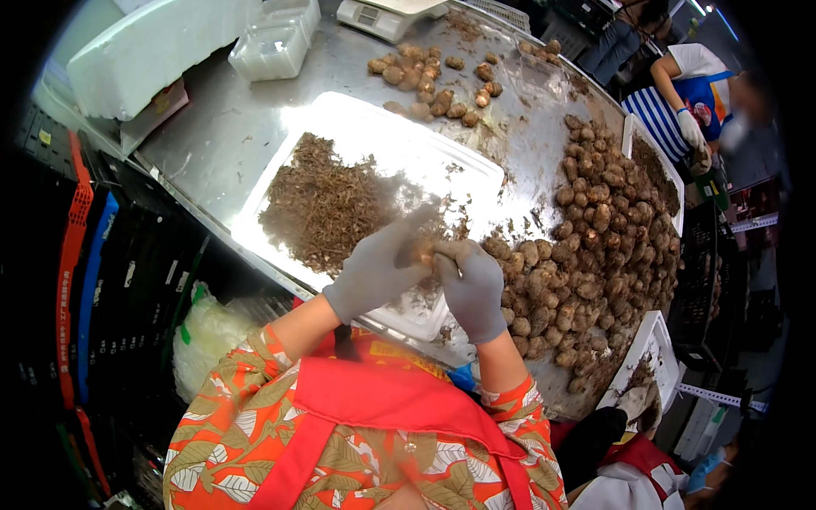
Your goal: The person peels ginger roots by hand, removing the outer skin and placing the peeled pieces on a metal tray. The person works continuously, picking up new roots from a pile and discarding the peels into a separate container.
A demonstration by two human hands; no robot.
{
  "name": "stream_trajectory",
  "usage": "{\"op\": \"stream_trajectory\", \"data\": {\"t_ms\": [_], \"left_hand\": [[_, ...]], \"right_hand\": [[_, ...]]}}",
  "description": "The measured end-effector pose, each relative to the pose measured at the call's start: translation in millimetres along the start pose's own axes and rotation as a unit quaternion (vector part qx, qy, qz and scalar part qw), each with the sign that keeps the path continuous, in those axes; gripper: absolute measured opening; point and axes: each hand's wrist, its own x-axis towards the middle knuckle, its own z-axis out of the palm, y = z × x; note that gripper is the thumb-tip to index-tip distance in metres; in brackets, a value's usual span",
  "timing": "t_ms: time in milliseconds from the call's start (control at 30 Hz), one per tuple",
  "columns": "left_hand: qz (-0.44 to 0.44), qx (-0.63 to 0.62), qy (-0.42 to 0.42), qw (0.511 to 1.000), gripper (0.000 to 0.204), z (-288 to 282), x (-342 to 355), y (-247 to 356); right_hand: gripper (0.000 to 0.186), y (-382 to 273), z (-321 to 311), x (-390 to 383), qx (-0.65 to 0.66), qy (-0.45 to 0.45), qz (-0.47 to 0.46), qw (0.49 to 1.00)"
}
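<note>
My left hand (374,272), in a grey glove, holds a blurred brown tuber (424,253) over a white tray (484,174). My right hand (469,289), also gloved in grey, has its fingers closed at the tuber's right side, pinching at it. Loose brown fibrous peelings (319,200) cover much of the tray's left part, with more scraps around my hands. A large heap of unpeeled round tubers (595,238) lies right of the tray, and a smaller scattered group (425,81) sits beyond it on the metal table (195,144).
A scale (382,19), clear tubs (272,51) and a foam box (127,59) stand at the back. Dark crates (119,280) and a plastic bag (208,340) are at left. Co-workers (693,102) with trays occupy the right side, one (633,472) close by at lower right.
</note>
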Motion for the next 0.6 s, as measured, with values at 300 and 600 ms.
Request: {"op": "stream_trajectory", "data": {"t_ms": [300, 600], "left_hand": [[-0.069, 0.012, -0.040, 0.997, 0.079, -5, 4, 15], [-0.017, 0.010, 0.003, 1.000, 0.080, 0, 3, 1]], "right_hand": [[0.008, 1, -7, 6, 0.165, -0.008, 0.109, 0.980], [0.013, 5, -16, 7, 0.197, -0.040, 0.141, 0.969]]}}
